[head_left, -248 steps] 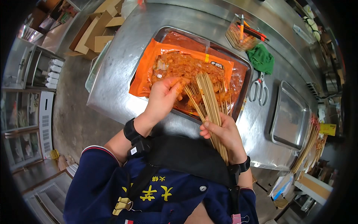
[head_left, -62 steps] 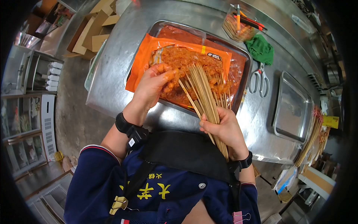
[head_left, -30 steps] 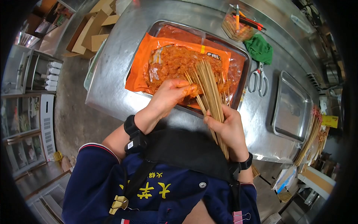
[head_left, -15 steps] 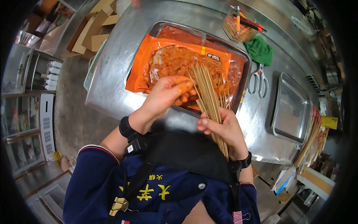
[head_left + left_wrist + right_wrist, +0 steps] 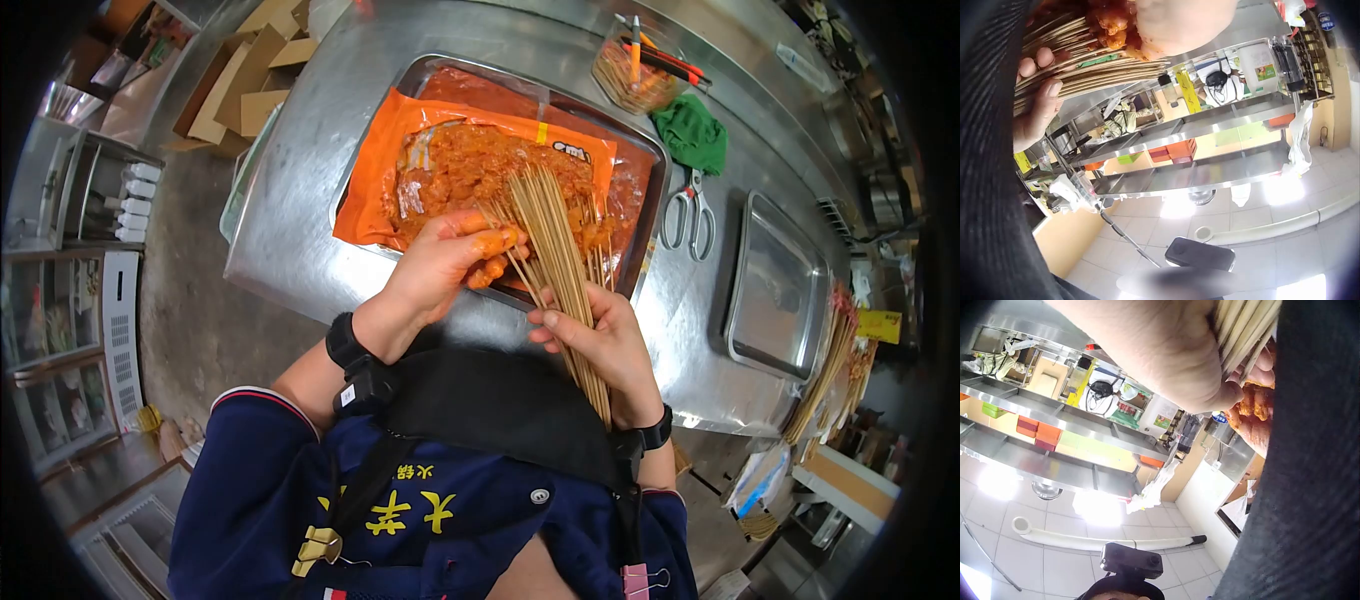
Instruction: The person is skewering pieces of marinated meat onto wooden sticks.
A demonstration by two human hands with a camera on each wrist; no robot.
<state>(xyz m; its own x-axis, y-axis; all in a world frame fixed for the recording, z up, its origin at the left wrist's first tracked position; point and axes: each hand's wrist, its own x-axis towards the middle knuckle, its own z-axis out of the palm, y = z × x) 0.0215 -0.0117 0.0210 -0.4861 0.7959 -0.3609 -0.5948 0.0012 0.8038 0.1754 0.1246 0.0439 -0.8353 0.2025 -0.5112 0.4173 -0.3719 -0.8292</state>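
Observation:
My right hand (image 5: 608,345) grips a thick bundle of bamboo skewers (image 5: 553,235), tips fanning out over the tray, thumb laid across it. Just left of the bundle, my left hand (image 5: 440,265) curls its sauce-stained fingers around the upper part of one thin skewer (image 5: 527,274), whose lower end runs to the right hand. Orange-red marinated meat (image 5: 465,160) lies on an opened orange bag (image 5: 365,205) inside a metal tray (image 5: 652,205). In the left wrist view, red sauced bits (image 5: 1113,28) show by the left fingers; what they hold there is partly hidden.
Right of the tray lie scissors (image 5: 688,222) and a green cloth (image 5: 690,132). Behind them stands a clear container (image 5: 630,85) with pens. A second metal tray (image 5: 775,290) sits farther right on the steel table (image 5: 300,210). Cardboard boxes (image 5: 230,95) stand at back left.
My left hand moved from over the meat toward the skewers, then shifted slightly down and left along one skewer. The right hand keeps its grip on the bundle.

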